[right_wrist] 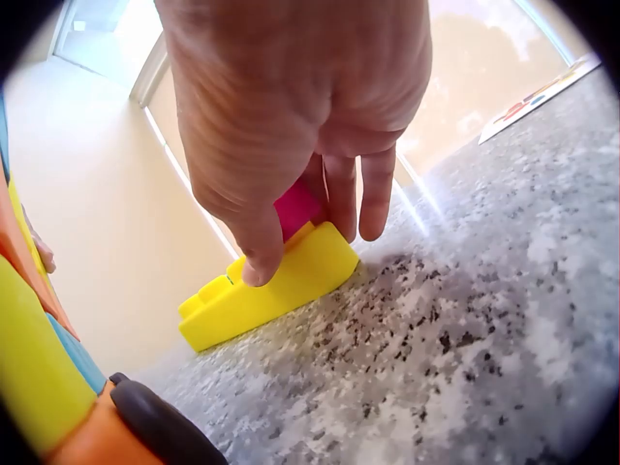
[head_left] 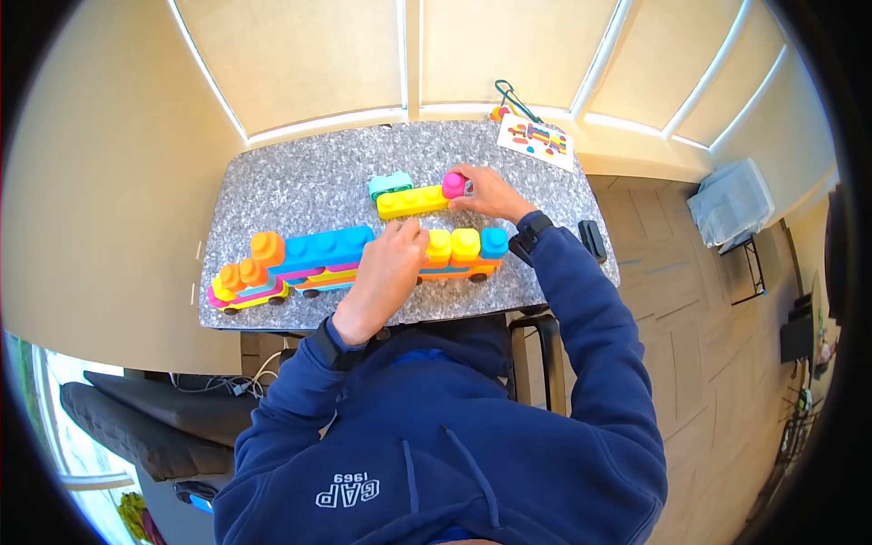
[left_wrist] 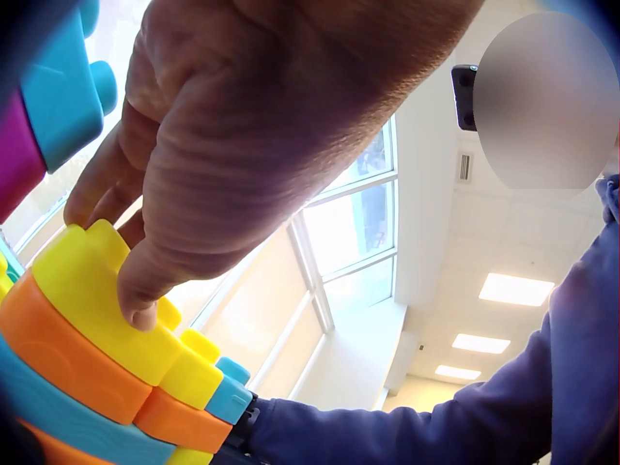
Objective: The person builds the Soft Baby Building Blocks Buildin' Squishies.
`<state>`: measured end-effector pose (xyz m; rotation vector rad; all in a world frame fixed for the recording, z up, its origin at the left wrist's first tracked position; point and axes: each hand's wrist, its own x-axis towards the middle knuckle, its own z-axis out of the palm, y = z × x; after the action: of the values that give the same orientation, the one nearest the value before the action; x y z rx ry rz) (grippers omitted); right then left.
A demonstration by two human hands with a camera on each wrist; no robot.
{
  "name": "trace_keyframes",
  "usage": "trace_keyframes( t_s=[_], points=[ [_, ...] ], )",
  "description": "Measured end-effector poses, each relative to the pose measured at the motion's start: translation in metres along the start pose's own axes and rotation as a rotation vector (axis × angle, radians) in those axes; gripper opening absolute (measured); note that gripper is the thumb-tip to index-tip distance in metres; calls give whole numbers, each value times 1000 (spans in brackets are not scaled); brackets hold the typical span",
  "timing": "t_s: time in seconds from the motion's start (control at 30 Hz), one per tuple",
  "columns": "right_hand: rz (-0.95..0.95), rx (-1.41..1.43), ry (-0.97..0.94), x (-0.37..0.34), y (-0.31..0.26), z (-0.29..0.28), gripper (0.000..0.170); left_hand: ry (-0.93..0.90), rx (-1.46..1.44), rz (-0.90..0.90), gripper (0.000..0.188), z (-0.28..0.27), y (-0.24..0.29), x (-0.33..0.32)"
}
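My right hand (head_left: 490, 195) pinches a small pink block (head_left: 453, 185) between thumb and fingers. The block sits at the right end of a long yellow brick (head_left: 411, 202), which lies on the table; the right wrist view shows the thumb against the yellow side. Nearer my body, my left hand (head_left: 389, 272) reaches over a multicoloured toy-brick train. In the left wrist view its thumb and fingers straddle a yellow brick (left_wrist: 97, 315) atop an orange layer (left_wrist: 73, 354). A turquoise block (head_left: 391, 183) stands just behind the long yellow brick.
The train's left part carries blue bricks (head_left: 327, 247) and orange blocks (head_left: 267, 247) on dark wheels. A picture card (head_left: 538, 143) lies at the table's back right corner, beside a green-handled item (head_left: 518, 98). A black object (head_left: 592, 241) rests by the right edge.
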<state>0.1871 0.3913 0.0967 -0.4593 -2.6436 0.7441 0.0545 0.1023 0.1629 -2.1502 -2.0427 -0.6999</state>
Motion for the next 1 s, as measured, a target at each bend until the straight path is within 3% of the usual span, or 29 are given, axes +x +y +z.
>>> trace_keyframes(
  t_s=[0.33, 0.6, 0.7, 0.77, 0.8, 0.87, 0.9, 1.0],
  points=[
    [-13, 18, 117, -5, -5, 6, 51, -1, 17, 1, 32, 1, 0, -1],
    [60, 71, 212, -36, -57, -70, 55, -29, -8, -22, 32, -3, 1, 1],
    [-10, 39, 299, -56, -80, -96, 57, 38, -118, -36, 35, -16, 2, 2],
    [-20, 22, 308, -70, -97, -109, 57, 254, -172, -62, 45, -32, 2, 6],
    [-32, 7, 317, -76, -107, -113, 56, 250, -175, -63, 45, -42, 1, 9],
    [5, 1, 282, -89, -131, -121, 58, 431, -59, -7, 53, -61, -2, 16],
    [40, -8, 250, -95, -138, -121, 60, 433, -78, 14, 62, -64, -8, 18],
    [-38, -14, 271, -106, -142, -109, 55, 304, -154, 105, 58, -59, -27, 18]
  ],
)
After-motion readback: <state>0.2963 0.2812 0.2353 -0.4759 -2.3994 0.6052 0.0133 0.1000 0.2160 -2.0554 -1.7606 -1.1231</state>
